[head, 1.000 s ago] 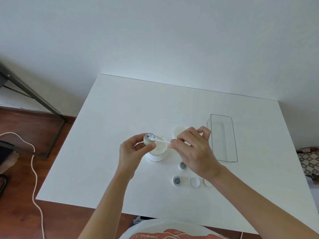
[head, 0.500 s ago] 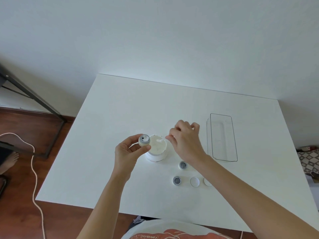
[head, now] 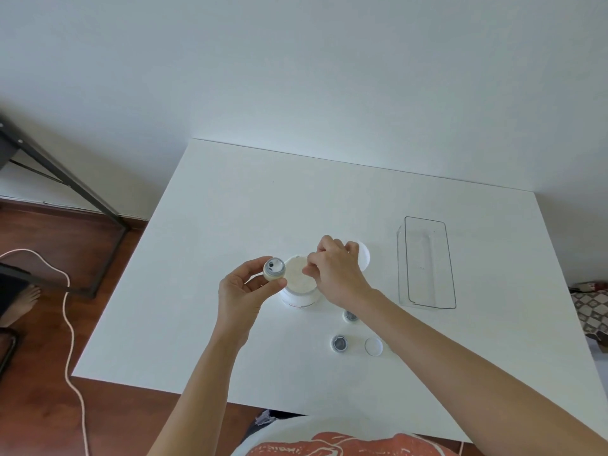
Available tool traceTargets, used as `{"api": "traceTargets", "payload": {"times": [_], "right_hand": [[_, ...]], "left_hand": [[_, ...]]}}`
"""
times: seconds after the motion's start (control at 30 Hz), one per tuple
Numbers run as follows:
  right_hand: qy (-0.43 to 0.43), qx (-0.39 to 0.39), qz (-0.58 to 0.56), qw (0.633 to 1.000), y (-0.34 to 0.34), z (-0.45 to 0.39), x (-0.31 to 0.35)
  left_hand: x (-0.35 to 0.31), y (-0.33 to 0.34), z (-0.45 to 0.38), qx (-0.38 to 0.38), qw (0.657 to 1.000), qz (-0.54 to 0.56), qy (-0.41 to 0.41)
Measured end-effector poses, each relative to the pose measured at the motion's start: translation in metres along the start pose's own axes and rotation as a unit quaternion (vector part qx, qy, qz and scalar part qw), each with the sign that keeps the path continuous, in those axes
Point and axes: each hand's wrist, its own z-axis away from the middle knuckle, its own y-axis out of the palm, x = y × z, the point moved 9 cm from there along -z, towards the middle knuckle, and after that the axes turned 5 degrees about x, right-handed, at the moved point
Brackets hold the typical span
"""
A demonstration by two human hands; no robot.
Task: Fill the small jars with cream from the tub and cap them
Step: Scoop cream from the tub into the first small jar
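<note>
My left hand [head: 243, 291] pinches a small jar [head: 273, 268] just left of the open white cream tub [head: 298, 284]; some cream shows in the jar's mouth. Over the tub's right side my right hand [head: 335, 274] hovers with fingers curled down toward the cream, pinching a thin white spatula that is almost hidden. The tub's white lid [head: 364, 256] lies behind that hand. Two small open jars [head: 339, 343] [head: 350, 315] stand nearer me, with a small white cap [head: 373, 346] beside them.
A clear rectangular plastic tray [head: 427, 263] lies on the right of the white table [head: 230, 225]. A black metal frame [head: 65, 185] and a white cord [head: 70, 324] are on the wood floor at left. Someone's bare foot [head: 19, 302] shows at the left edge.
My right hand drew the spatula away from the small jar and moved it back over the tub. My left hand shifted the jar slightly left.
</note>
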Motion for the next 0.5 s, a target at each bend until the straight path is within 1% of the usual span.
{"api": "traceTargets", "payload": {"times": [0.13,0.3,0.4,0.5], "right_hand": [[0.085,0.011,-0.067,0.994,-0.003,0.005,-0.025],[0.190,0.030,-0.198,0.961,-0.006,0.017,-0.054],[0.227,0.018,-0.243,0.943,-0.014,0.023,-0.064],[0.244,0.001,-0.306,0.920,-0.024,0.029,-0.069]], "left_hand": [[0.000,-0.001,0.001,0.003,1.000,-0.007,0.003],[0.002,-0.001,-0.001,0.004,1.000,-0.008,-0.003],[0.004,0.000,-0.002,0.003,1.000,-0.010,-0.008],[0.005,0.002,-0.002,0.002,1.000,-0.014,-0.010]]}}
